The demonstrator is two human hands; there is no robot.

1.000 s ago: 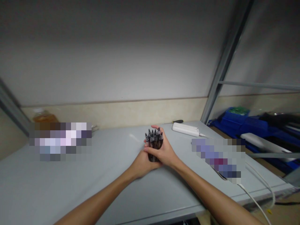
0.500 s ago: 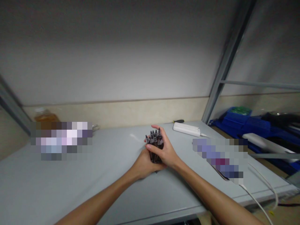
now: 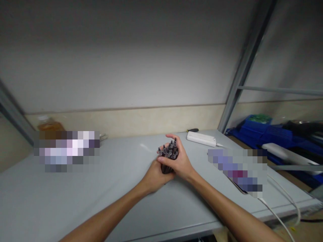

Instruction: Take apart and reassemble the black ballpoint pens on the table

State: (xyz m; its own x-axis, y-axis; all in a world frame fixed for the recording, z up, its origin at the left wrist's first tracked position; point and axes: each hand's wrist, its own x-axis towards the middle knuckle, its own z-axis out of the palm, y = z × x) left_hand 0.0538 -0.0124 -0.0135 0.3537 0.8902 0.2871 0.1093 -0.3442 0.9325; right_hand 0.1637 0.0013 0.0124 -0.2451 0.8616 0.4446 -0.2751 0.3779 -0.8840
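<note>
Location: toward the far middle of the pale grey table (image 3: 75, 198), a bundle of dark, slim pens with grey tips (image 3: 168, 158) stands in both hands.
Left hand (image 3: 154, 177): curled around the lower end of the bundle from the near left; fingers closed on it, mostly hidden behind the right hand.
Right hand (image 3: 178, 159): wrapped around the bundle from the right, thumb across the near side, fingers closed on the far side.
Long axis: near upright, tips up, leaning slightly toward the far edge.
Nearer hand: both touch the bundle; the right covers more of it.
Far right corner: a white oblong power adapter (image 3: 201, 138) lies well apart from the bundle, a small black-handled tool (image 3: 192, 130) just behind it.
Right edge: a white cable (image 3: 277, 218) trails off.
Open room: bare surface to the left and toward the near edge.
</note>
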